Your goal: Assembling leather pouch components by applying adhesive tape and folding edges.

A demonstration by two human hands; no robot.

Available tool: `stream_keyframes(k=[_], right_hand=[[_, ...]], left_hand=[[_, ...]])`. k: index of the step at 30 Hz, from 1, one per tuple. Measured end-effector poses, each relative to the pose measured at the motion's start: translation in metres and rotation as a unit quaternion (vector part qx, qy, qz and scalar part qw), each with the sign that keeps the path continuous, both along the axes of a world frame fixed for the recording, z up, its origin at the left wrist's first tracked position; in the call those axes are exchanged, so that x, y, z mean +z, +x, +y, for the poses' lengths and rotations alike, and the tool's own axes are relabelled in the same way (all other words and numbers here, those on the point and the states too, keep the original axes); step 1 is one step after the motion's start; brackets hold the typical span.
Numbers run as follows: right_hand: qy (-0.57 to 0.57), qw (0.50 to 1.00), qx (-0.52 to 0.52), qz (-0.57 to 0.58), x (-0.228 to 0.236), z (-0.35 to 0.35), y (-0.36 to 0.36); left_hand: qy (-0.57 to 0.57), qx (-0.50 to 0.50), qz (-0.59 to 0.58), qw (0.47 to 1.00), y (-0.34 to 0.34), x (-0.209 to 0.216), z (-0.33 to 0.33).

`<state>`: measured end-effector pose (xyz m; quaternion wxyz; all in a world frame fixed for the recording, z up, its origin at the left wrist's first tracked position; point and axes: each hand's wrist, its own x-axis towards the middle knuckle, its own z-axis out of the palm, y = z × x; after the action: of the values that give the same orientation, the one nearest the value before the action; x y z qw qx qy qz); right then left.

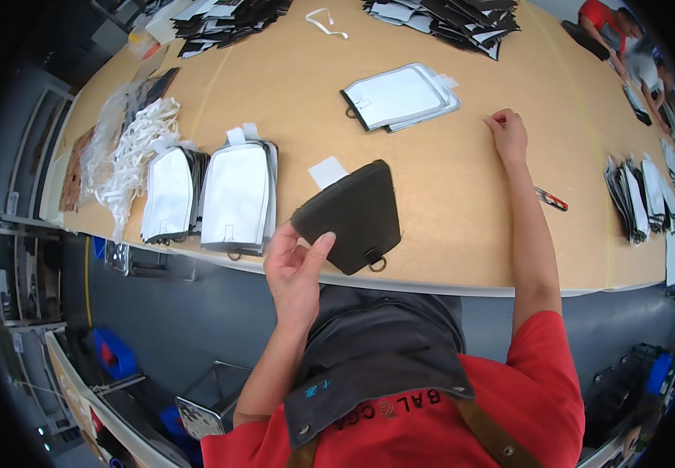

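Observation:
My left hand grips the near left corner of a black fabric pouch with a metal ring at its lower edge and a white tab at its top. The pouch lies tilted at the near edge of the brown table. My right hand is stretched far out on the table top, fingers pinched together on something very small that I cannot make out.
Two stacks of white-faced pouches stand left of the black pouch, another stack lies farther back. White straps, dark piles at the far edge, a red-handled tool, stacked pieces at right. Other people sit at the far right corner.

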<state>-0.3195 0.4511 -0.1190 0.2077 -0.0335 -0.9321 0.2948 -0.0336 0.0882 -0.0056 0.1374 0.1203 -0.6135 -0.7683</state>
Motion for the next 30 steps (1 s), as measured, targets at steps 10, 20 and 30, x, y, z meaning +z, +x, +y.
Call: stream_keyframes(k=[10, 20, 30], right_hand=[[-0.084, 0.996, 0.026, -0.013, -0.001, 0.009, 0.006], [-0.371, 0.908, 0.193, -0.029, 0.139, -0.088, 0.132], [-0.367, 0.819, 0.392, -0.204, 0.221, -0.128, 0.232]], left_hand=[[0.092, -0.032, 0.018, 0.995, 0.01, 0.009, 0.009], [0.084, -0.077, 0.04, 0.993, 0.016, 0.023, 0.029], [-0.116, -0.092, 0.086, 0.985, 0.015, 0.02, 0.055]])
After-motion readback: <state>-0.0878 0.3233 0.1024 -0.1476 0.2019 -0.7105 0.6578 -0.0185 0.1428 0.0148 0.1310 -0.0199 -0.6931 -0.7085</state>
